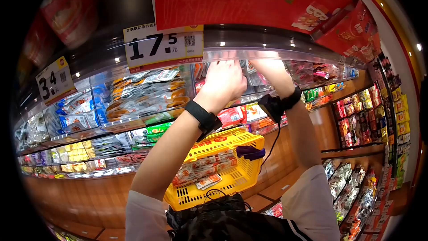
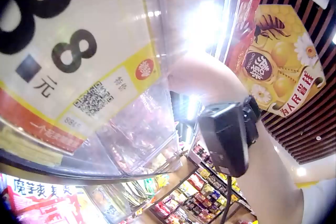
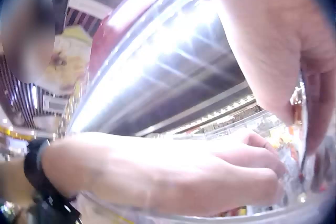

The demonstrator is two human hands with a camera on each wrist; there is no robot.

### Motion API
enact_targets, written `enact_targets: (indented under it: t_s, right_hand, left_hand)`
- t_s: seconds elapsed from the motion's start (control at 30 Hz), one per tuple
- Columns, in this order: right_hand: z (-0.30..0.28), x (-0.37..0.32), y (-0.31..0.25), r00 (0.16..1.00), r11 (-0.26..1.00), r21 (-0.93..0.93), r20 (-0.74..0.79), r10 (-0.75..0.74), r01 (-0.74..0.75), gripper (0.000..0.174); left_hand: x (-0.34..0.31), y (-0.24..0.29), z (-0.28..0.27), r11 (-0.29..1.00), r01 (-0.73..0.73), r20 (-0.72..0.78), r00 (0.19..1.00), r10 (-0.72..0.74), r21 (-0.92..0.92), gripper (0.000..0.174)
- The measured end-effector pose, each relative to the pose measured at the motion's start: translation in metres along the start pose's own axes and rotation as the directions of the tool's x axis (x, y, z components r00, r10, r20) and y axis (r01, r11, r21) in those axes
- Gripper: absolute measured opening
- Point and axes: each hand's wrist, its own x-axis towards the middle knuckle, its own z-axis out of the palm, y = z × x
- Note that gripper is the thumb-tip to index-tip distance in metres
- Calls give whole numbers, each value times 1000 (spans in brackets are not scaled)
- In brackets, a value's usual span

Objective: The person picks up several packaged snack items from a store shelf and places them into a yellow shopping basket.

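R hand [image 3: 283, 40] pinches packet [image 3: 298, 116] betw. thumb & fingers; L hand [image 1: 225, 81] grip unclear. Poss. faults: packet slips (slack pinch) or snags on bin [image 3: 291, 212] front edge (low lift). Rel. pos.: packet betw. hands, L fingertips just beside, nr. that edge.

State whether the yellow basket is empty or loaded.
Loaded, but not full: in the head view, red-and-white packets lie inside the yellow basket, with bare yellow showing beside them.
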Motion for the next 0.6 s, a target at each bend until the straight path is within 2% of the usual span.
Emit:
enact_targets:
  t_s: [0.03,0.1,0.13,0.2,0.23,0.3,0.33,0.4,0.53,0.6]
  right_hand:
    - [10,2,6,1000,1000,2,-1,4,-4,16]
    - [23,5,11,980,979,-56,-3,-197,197,18]
    - [25,6,11,981,980,-54,-2,-192,192,18]
    - [27,7,11,982,980,-152,158,-105,129,20]
    - [29,6,12,982,981,-149,158,-103,126,20]
    - [31,4,10,973,956,-185,12,-230,228,19]
    - [31,4,8,974,958,-182,12,-225,224,19]
    - [32,6,4,998,981,-189,65,-27,39,17]
    - [56,11,11,991,997,-42,122,-52,57,16]
    - [63,6,11,948,995,-11,303,100,-101,16]
  left_hand:
    - [2,1,-5,1000,-3,3,1000,3,1,56]
    - [4,1,-12,997,34,134,991,-24,-72,55]
    - [3,1,-10,997,33,140,990,-22,-72,55]
    - [2,1,-8,1000,6,6,1000,-5,-27,53]
    - [2,0,-7,1000,6,10,1000,-6,-25,53]
    - [2,0,-7,999,-6,-32,999,5,-45,52]
    - [2,0,-8,999,-7,-26,1000,5,-45,52]
    - [2,0,-8,999,1,-25,1000,-2,-34,51]
    - [2,-1,-5,999,-12,-38,999,10,-47,49]
    - [1,-1,-6,998,18,41,999,-15,-61,48]
